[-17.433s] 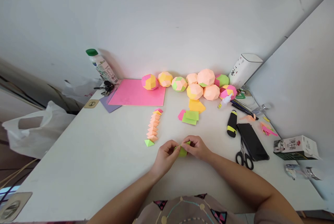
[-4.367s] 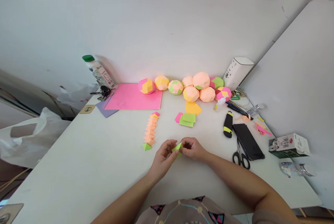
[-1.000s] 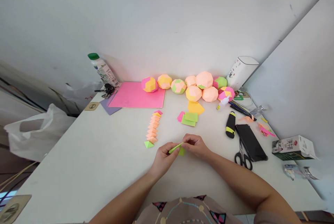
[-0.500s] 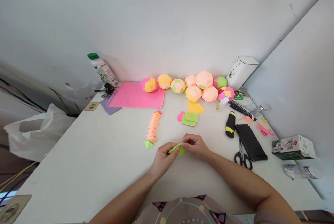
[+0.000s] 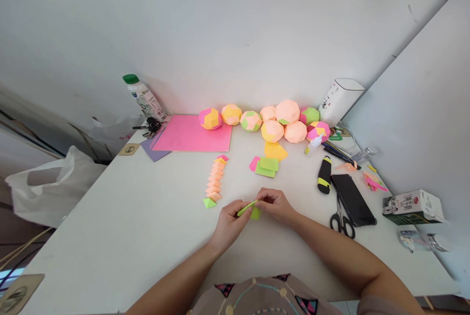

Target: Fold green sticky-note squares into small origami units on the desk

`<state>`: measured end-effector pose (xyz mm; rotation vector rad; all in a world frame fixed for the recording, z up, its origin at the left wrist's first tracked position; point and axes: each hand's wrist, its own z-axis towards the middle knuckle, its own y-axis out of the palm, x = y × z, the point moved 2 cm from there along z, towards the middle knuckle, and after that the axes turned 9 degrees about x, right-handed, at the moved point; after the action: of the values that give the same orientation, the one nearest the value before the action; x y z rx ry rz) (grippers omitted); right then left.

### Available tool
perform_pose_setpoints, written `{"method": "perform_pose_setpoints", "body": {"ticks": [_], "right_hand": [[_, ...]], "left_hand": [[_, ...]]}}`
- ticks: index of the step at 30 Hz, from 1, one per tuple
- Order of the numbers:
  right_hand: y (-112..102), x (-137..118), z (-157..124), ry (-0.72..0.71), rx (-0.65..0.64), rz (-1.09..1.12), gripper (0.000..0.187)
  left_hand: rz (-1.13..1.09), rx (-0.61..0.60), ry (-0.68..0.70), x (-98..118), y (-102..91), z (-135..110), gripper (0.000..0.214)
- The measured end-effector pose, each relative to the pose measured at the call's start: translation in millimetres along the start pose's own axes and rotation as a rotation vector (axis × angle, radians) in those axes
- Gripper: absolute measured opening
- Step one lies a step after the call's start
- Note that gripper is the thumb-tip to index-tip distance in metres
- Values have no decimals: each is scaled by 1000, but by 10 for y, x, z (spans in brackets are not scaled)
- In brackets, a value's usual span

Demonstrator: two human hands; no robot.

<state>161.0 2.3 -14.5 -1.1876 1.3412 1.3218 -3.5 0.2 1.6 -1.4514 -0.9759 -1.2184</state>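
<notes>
Near the front of the white worktop point(image 5: 147, 236), at its middle, the left hand point(image 5: 231, 219) and the right hand point(image 5: 275, 205) meet over a piece of bright green paper point(image 5: 255, 213). Both grip it: the left pinches one side between thumb and fingers, the right has its thumb and fingertips at the upper corner. One edge slants up towards the right hand, and part of the paper hangs below.

Just beyond the left hand runs a row of small folded paper pieces point(image 5: 215, 180), mostly peach, with a green one at the near end and a pink one at the far end. Ahead of the hands, two green sheets point(image 5: 269, 164) overlap a pink piece point(image 5: 253, 163), with orange paper point(image 5: 275, 151) behind.

To the right lie a black-and-yellow cutter point(image 5: 324, 175), scissors point(image 5: 342, 222) and a black phone point(image 5: 353, 200). Farther back, many-sided paper balls point(image 5: 288, 112) line the wall, the leftmost resting on a large pink sheet point(image 5: 183, 134). A green-capped bottle point(image 5: 145, 100) stands at the far left.
</notes>
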Motion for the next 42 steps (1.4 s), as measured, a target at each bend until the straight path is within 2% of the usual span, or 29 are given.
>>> {"method": "perform_pose_setpoints", "body": {"ticks": [25, 33, 38, 42], "right_hand": [[-6, -62, -20, -16, -30, -72, 17], [10, -83, -32, 29, -24, -110, 33], [44, -71, -40, -49, -69, -169, 25], [24, -47, -42, -28, 4, -199, 24]], "left_hand": [[-3, 25, -39, 11, 7, -7, 21], [-15, 18, -107, 6, 5, -2, 23], [-22, 8, -117, 17, 18, 10, 24], [-100, 19, -127, 27, 25, 20, 25]]}}
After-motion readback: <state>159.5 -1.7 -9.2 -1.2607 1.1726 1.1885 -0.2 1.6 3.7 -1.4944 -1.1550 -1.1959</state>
